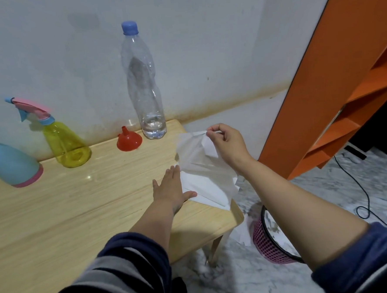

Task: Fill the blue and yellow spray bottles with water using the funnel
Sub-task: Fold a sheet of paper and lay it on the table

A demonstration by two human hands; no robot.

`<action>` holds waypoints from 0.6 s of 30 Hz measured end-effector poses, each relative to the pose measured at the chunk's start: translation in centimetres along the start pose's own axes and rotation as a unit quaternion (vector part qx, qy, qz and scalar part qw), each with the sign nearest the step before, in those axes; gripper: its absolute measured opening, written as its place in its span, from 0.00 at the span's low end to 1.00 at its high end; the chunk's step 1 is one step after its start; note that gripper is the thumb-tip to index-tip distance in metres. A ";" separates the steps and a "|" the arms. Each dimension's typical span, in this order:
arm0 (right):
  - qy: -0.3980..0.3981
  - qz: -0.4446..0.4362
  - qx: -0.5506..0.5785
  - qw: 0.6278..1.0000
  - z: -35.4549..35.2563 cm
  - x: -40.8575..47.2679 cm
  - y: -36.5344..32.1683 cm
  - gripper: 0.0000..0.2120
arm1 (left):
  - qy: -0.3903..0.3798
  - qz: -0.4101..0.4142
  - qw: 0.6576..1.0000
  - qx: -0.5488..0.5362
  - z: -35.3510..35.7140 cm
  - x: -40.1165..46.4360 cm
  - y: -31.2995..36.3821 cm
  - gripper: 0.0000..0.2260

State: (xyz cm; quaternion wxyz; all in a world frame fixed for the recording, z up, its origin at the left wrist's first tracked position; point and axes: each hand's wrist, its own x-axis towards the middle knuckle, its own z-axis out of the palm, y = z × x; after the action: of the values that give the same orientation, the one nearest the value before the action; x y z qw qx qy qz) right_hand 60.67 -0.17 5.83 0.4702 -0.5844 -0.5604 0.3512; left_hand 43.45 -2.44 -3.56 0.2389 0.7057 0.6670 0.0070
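While both spray bottles stand capped at the left of the frame, they look easy to handle: the yellow spray bottle (65, 142) is thin clear plastic, light and a little soft, and I judge it is best held around the wide body, or at the neck under the pink and blue trigger head. The blue spray bottle (10, 165), at the far left edge and partly cut off, is opaque, so I cannot tell how full it is. Near the centre, the red funnel (128, 139) sits mouth down on the wooden table (78, 210); it is small, stiff and light, and the spout is a good place to pinch. Just beside it the tall water bottle (144, 81) holds only a little water, so it probably tips easily. Lower right of centre, the left hand (171, 189) lies flat with straight fingers on a white tissue stack (207, 190). The right hand (225, 144) pinches one thin sheet (195, 150) and holds it above the stack. At the lower right, a pink basket (270, 245) stands on the floor.
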 end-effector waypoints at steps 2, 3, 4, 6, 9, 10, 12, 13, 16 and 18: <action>0.001 -0.019 -0.004 1.000 -0.3 0.4 -1.0 0.05 | 0.000 0.001 1.000 -0.012 -0.1 0.0 0.0 0.47; -0.006 -0.027 -0.010 1.000 -0.5 0.7 -1.5 0.05 | 0.009 0.006 0.999 -0.041 -0.2 0.1 0.0 0.49; -0.014 -0.033 -0.016 0.999 -0.7 0.9 -1.9 0.05 | 0.025 0.013 0.996 -0.082 -0.5 0.0 0.0 0.51; -0.030 -0.042 -0.023 0.998 -1.1 1.3 -2.9 0.04 | 0.062 0.023 0.987 -0.148 -1.6 -0.1 0.1 0.55; -0.054 -0.056 -0.029 0.997 -1.5 1.7 -4.3 0.04 | 0.115 0.032 0.968 -0.220 -4.2 -0.1 0.5 0.58; -0.060 -0.059 -0.031 0.996 -1.5 1.8 -4.7 0.04 | 0.134 0.041 0.957 -0.255 -5.2 -0.1 0.7 0.58; -0.081 -0.066 -0.030 0.994 -1.2 1.8 -5.7 0.03 | 0.163 0.068 0.931 -0.320 -7.0 -0.7 1.1 0.57; -0.095 -0.069 -0.028 0.993 -1.0 1.7 -6.1 0.03 | 0.174 0.082 0.922 -0.336 -7.9 -1.2 1.3 0.55; -0.146 -0.079 -0.032 0.986 -0.1 1.3 -7.6 0.04 | 0.212 0.127 0.916 -0.316 -10.4 -3.0 1.7 0.46; -0.186 -0.083 -0.046 0.978 0.6 0.8 -8.6 0.05 | 0.237 0.148 0.917 -0.286 -11.5 -4.4 1.4 0.39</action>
State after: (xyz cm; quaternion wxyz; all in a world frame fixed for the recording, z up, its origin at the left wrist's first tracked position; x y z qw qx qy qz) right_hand 57.45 0.07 13.90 0.3577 -0.4815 -0.7003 0.3871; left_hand 40.47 -2.77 8.48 0.2615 0.6759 0.5612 0.3997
